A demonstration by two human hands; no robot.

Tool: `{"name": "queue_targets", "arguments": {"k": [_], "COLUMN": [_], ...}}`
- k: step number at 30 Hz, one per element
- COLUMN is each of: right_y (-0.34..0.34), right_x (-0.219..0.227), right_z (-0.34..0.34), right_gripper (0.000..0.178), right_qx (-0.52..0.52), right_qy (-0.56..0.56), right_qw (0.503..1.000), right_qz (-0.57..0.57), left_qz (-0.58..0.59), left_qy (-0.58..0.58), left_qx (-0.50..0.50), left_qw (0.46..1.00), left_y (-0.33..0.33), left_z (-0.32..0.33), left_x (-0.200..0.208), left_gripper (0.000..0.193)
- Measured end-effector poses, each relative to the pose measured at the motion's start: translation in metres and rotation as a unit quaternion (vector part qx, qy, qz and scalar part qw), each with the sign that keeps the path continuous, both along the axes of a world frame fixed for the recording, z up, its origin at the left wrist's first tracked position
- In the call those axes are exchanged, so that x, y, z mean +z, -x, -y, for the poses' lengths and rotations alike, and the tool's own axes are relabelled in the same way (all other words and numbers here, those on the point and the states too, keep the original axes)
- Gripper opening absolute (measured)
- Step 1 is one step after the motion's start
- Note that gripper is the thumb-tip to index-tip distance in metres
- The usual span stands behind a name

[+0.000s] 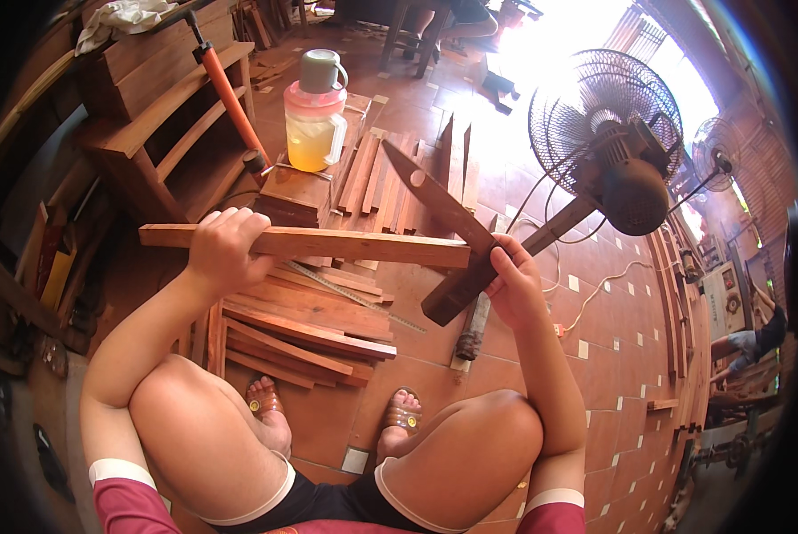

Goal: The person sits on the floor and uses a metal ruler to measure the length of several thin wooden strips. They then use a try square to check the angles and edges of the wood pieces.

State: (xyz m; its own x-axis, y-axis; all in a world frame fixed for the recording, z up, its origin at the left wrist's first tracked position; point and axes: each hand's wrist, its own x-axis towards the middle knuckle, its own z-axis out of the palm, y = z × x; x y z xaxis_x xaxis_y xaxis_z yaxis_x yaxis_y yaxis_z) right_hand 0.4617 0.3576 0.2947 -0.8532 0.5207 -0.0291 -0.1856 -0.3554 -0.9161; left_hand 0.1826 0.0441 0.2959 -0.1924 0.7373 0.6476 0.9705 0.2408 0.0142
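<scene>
A straight wooden strip (354, 246) lies level across my view, held near its left end by my left hand (224, 252), whose fingers wrap over it from above. In my right hand (516, 283) is a try square (459, 287) with a dark thick stock and a thin pointed blade that has a hole near its tip. The strip's right end meets the square near the corner where blade and stock join; whether they touch along a full edge I cannot tell. Below the strip, between my knees, lies a stack of cut wooden pieces (310, 325).
A long ruler (354, 295) lies across the stack. Beyond stand a pitcher of yellow drink (314, 138) with a grey cup on top, and an orange hand pump (231, 100). A pedestal fan (608, 133) and cords (595, 301) are at right. Another person (748, 343) is at far right.
</scene>
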Motion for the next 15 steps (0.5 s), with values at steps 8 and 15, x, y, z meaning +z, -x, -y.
{"name": "queue_targets", "arguments": {"k": [8,15], "right_y": [0.0004,-0.0012], "right_x": [-0.0019,-0.0008], "right_z": [-0.0014,-0.0064], "right_gripper": [0.029,0.036], "right_qx": [0.025,0.047], "right_qy": [0.018,-0.016], "right_qw": [0.999,0.998], "right_qz": [-0.018,-0.023], "left_qz": [0.014,0.014], "left_qy": [0.001,0.0], "left_qx": [0.0,0.004], "left_qw": [1.0,1.0], "left_y": [0.0013,0.0011], "left_z": [0.0005,-0.0014], "left_x": [-0.0007,-0.0021], "left_gripper": [0.04,0.039]}}
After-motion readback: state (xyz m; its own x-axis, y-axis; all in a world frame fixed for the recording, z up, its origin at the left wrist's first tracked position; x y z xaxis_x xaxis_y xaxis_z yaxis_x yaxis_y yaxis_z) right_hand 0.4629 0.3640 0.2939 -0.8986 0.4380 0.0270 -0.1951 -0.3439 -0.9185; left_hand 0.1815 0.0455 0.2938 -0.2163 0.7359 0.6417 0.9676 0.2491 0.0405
